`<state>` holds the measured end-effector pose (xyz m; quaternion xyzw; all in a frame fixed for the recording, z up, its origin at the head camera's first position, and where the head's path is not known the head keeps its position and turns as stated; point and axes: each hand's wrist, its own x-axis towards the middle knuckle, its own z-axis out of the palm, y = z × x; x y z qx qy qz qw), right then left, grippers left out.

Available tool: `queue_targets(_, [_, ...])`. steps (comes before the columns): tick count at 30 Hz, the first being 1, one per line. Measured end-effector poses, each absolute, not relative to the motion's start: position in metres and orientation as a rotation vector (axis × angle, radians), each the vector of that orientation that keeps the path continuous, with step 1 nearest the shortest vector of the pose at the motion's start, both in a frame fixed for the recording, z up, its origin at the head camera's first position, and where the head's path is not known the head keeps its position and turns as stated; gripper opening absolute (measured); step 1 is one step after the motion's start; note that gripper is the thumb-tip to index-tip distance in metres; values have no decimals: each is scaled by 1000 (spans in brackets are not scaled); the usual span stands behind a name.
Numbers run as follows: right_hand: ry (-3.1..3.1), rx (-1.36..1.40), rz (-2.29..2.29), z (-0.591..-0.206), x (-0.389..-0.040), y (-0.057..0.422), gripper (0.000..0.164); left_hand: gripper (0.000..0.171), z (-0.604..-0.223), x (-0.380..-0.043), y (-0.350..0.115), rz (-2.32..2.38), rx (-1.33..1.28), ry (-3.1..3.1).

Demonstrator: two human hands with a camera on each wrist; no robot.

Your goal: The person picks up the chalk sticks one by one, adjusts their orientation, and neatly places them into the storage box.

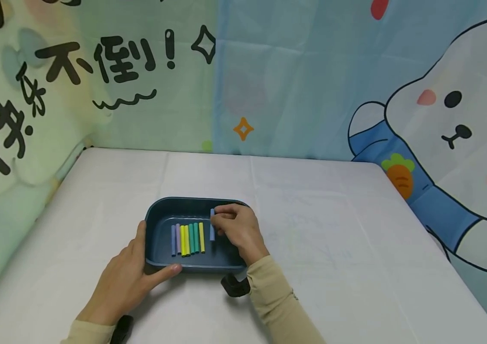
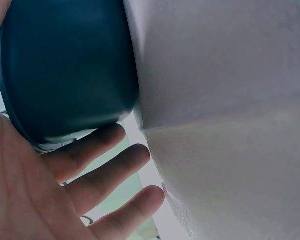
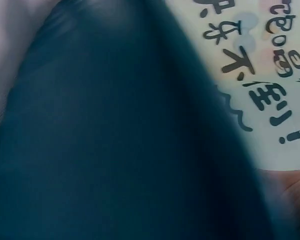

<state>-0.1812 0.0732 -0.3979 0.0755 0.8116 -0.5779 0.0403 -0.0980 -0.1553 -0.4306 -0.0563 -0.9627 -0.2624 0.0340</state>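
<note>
A dark blue tray (image 1: 227, 260) with rounded corners stands on the table. Inside it, side by side, lie several chalk sticks (image 1: 185, 241) in blue, purple, yellow and green. Between thumb and fingers, my right hand (image 1: 241, 231) pinches a blue chalk stick (image 1: 212, 234) just right of that row; whether it touches the tray floor I cannot tell. My left hand (image 1: 123, 277) rests at the tray's near left corner, thumb along the front rim and fingers along the left side. The left wrist view shows straight, spread fingers (image 2: 110, 180). Only the tray's wall (image 3: 115, 125) fills most of the right wrist view.
White cloth covers the table (image 1: 333, 267) around the tray. Behind it hangs a printed backdrop (image 1: 290, 71) with writing and a cartoon animal. A black wrist strap (image 1: 235, 285) hangs below the right sleeve, close to the tray's front wall.
</note>
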Motion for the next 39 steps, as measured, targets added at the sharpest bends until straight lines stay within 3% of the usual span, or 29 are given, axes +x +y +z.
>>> queue_targets(9, [2713, 171, -1405, -405, -184, 63, 23, 126, -429, -98, -154, -791, -164, -2976])
queue_targets(19, [2631, 219, -1343, -408, -188, 56, 16, 125, -428, -98, -154, -783, -183, -2970])
queue_targets(39, [2720, 119, -1319, -406, -183, 57, 20, 126, -427, -97, -154, -789, -178, -2975])
